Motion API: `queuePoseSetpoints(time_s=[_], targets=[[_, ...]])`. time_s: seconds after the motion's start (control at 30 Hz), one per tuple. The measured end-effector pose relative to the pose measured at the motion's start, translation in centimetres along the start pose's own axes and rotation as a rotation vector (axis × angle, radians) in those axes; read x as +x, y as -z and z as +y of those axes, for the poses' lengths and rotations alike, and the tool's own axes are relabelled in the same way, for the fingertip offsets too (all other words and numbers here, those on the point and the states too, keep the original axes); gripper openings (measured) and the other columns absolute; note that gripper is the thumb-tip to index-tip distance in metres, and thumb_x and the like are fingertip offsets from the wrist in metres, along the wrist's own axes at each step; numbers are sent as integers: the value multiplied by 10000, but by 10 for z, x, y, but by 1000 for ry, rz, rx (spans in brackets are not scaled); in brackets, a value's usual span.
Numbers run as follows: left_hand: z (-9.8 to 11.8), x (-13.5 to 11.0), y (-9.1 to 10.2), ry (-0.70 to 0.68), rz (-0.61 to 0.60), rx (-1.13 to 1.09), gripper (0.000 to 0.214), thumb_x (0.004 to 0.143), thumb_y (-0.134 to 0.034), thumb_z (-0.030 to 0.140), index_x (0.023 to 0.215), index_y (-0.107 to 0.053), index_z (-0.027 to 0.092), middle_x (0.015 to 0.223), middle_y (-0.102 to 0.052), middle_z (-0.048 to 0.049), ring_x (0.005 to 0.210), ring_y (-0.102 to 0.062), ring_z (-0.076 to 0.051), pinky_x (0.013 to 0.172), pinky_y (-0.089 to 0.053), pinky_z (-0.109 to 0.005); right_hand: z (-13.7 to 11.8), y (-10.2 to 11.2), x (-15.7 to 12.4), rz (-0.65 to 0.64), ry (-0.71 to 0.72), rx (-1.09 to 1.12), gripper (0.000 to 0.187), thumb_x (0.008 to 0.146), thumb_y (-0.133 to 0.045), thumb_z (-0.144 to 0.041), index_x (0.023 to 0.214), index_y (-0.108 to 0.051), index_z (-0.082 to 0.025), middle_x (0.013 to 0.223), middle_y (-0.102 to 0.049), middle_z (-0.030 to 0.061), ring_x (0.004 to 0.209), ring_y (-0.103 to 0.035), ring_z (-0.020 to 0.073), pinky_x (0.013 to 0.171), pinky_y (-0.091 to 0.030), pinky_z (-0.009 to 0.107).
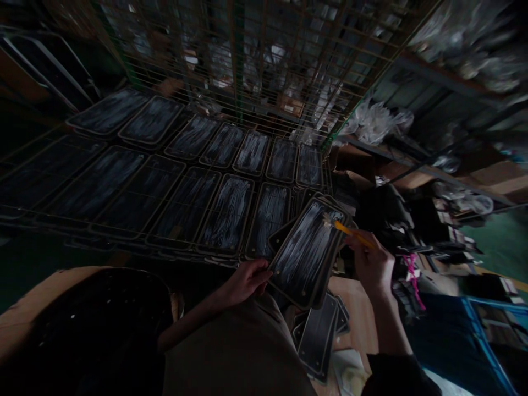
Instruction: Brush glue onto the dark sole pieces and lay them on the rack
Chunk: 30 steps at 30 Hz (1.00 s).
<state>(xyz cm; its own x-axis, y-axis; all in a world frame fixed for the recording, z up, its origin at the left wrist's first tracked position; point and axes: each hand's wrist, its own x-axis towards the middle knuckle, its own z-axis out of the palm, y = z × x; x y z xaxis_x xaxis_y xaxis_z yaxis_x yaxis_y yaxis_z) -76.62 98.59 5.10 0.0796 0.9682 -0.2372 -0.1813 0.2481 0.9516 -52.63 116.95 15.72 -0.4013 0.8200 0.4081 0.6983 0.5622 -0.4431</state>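
My right hand (373,264) is closed around the yellow handle of a brush (350,231). Its pale bristles touch the upper right part of a dark rectangular panel (309,247) with rounded corners, streaked with whitish paste. The lower left corner of that panel is pinched between the thumb and fingers of my left hand (249,280). More dark panels lie under and beside it. To the left, similar streaked panels (229,214) lie in two rows on a wire-mesh rack (173,242).
Below the held panel, several dark panels (317,335) are piled on a wooden surface (363,313). A tall wire-mesh cage wall (239,60) rises behind the rows. Shelves with plastic bags (375,121) and boxes stand at the right. A black round container (103,330) sits at the lower left.
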Motion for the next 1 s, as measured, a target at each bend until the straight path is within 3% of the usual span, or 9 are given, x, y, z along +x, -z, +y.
queuePoseSetpoints(time_s=[0.1, 0.2, 0.37, 0.5, 0.67, 0.8, 1.0], targets=[[0, -1, -1, -9, 2, -7, 374, 907, -505, 516, 785, -496, 163, 541, -501, 38, 478, -424, -89, 491, -318, -209, 4, -13, 17, 23, 122, -102, 265, 964, -488, -355, 1109, -658, -212, 1021, -695, 52, 888, -677, 187, 761, -524, 281], [5, -3, -2, -3, 16, 15, 382, 912, -496, 510, 776, -508, 154, 561, -512, 25, 506, -440, -93, 512, -331, -212, 4, -16, 14, -65, 229, -239, 270, 972, -467, -334, 1113, -664, -213, 1052, -689, 50, 876, -677, 175, 684, -511, 245], [11, -6, -5, 36, 36, 15, 371, 915, -489, 508, 768, -478, 167, 565, -521, 27, 491, -443, -89, 506, -331, -209, -12, 13, -34, -347, 225, -73, 256, 973, -465, -249, 1189, -602, -238, 1094, -658, 31, 863, -674, 135, 749, -524, 219], [10, -6, -9, 74, 70, 24, 345, 911, -491, 492, 777, -466, 174, 544, -526, 28, 466, -441, -92, 476, -327, -208, -41, 44, -80, -562, 167, 165, 269, 966, -472, -190, 1213, -553, -256, 1145, -627, 50, 1016, -644, 145, 810, -535, 214], [7, -7, -14, 58, 84, 15, 346, 915, -480, 494, 781, -451, 177, 541, -532, 27, 465, -445, -92, 475, -335, -210, -49, 62, -109, -678, 70, 331, 245, 964, -470, -193, 1179, -562, -264, 1013, -670, 34, 888, -677, 136, 724, -561, 199], [10, -7, -15, 67, 76, 52, 353, 917, -478, 500, 786, -456, 173, 549, -520, 30, 468, -439, -89, 474, -334, -209, -20, 65, -109, -592, -27, 320, 230, 961, -492, -244, 1173, -579, -242, 961, -692, 41, 869, -688, 169, 739, -577, 246], [9, -8, -15, 45, 93, 45, 371, 896, -518, 523, 804, -457, 169, 565, -494, 39, 495, -444, -90, 483, -321, -208, 3, 52, -74, -184, -32, 97, 218, 945, -543, -317, 1137, -617, -245, 989, -700, 29, 879, -680, 173, 768, -538, 274]])
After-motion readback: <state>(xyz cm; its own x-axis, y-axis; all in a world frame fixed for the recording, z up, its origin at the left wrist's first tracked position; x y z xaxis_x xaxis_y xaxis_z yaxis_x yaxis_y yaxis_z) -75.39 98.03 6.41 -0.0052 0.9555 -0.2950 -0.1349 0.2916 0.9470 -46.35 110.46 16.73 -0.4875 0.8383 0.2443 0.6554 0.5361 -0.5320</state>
